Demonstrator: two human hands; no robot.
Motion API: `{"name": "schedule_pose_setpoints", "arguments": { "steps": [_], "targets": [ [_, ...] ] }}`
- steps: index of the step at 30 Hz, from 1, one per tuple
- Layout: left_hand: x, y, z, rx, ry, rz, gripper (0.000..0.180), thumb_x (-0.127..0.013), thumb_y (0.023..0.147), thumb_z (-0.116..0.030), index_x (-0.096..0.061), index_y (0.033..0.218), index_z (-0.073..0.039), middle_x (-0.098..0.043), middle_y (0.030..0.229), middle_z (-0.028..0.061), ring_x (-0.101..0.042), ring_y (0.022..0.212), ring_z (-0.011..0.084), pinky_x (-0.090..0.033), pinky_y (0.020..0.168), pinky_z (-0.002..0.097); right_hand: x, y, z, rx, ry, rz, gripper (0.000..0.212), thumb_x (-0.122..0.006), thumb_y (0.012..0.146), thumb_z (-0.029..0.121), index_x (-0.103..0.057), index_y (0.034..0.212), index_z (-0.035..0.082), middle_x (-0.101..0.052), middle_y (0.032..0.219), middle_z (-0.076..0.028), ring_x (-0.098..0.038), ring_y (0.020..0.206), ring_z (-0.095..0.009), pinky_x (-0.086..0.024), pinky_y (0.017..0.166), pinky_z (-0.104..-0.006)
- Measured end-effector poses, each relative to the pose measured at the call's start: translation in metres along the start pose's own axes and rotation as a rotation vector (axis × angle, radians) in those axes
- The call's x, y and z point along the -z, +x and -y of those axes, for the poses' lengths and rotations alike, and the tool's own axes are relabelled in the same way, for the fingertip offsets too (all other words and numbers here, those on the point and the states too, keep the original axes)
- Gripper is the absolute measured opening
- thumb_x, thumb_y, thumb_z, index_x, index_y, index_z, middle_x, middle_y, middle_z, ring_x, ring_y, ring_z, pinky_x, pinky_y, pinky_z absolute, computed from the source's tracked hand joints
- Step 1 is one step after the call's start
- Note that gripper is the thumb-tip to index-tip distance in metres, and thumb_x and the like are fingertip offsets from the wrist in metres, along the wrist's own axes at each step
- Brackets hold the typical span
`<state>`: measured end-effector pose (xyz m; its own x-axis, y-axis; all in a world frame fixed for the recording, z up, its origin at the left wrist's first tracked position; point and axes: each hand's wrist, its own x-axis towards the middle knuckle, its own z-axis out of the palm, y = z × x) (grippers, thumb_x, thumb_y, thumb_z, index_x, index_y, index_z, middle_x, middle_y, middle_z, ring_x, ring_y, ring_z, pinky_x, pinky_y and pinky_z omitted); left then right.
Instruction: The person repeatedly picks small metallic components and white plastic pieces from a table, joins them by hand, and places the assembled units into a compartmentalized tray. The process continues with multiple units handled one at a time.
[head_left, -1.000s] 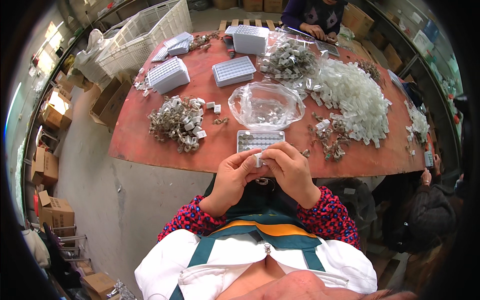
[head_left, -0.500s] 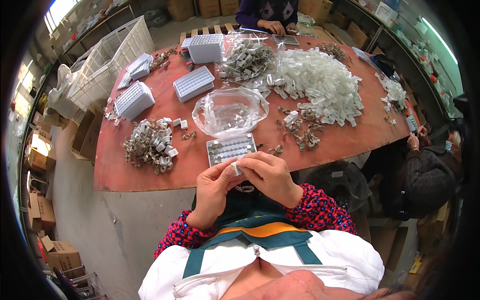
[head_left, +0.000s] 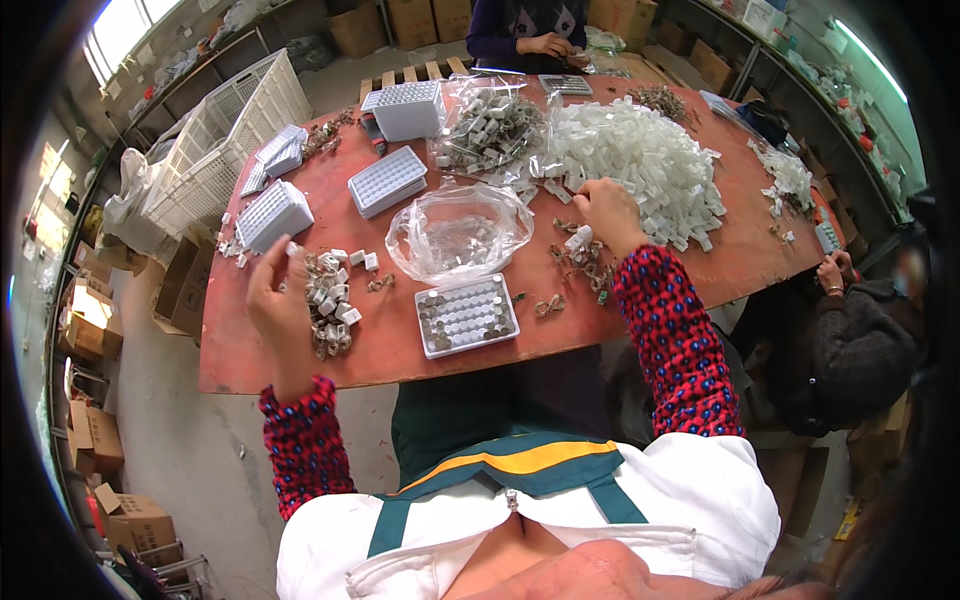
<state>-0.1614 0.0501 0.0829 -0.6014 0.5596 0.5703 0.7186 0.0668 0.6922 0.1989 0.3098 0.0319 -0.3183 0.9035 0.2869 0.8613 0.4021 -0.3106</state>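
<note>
My left hand (head_left: 276,300) is over a heap of small white plastic pieces with brown cords (head_left: 328,300). Its thumb and fingers are closed on a small white piece (head_left: 292,248). At the near left edge of a large mound of translucent white plastic pieces (head_left: 640,170), my right hand (head_left: 612,212) reaches down with bent fingers; its fingertips are partly hidden. Below it lies a smaller bunch of corded pieces (head_left: 590,262). Between my hands a white tray (head_left: 468,342) holds small grey round pieces along its two sides. Behind the tray sits an open clear plastic bag (head_left: 460,240).
Stacked white trays (head_left: 388,182) stand on the red table (head_left: 380,345), left and back. A clear bag of corded pieces (head_left: 493,130) lies behind. One person (head_left: 530,40) works across the table, another (head_left: 850,340) at the right. A white crate (head_left: 230,140) stands at the left.
My hands have parted from in front of the tray, where they pinched a small white piece together. The left went to the left heap, the right to the translucent mound.
</note>
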Motion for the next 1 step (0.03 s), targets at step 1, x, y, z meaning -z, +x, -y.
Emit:
{"name": "schedule_pose_setpoints", "arguments": {
  "steps": [1],
  "targets": [
    [-0.0002, 0.0007, 0.0040, -0.045, -0.011, -0.008, 0.034, -0.070, 0.098, -0.022, -0.069, 0.126, -0.003, -0.073, 0.109, 0.0123, -0.069, 0.097, 0.0175, -0.054, 0.089, 0.0290, -0.0059, 0.0123, -0.0072, -0.030, -0.017, 0.071, 0.025, -0.067, 0.090, 0.030, -0.077, 0.100, 0.009, -0.071, 0.106, -0.018, -0.068, 0.100, -0.034, -0.054, 0.087, -0.0447]
  ]
}}
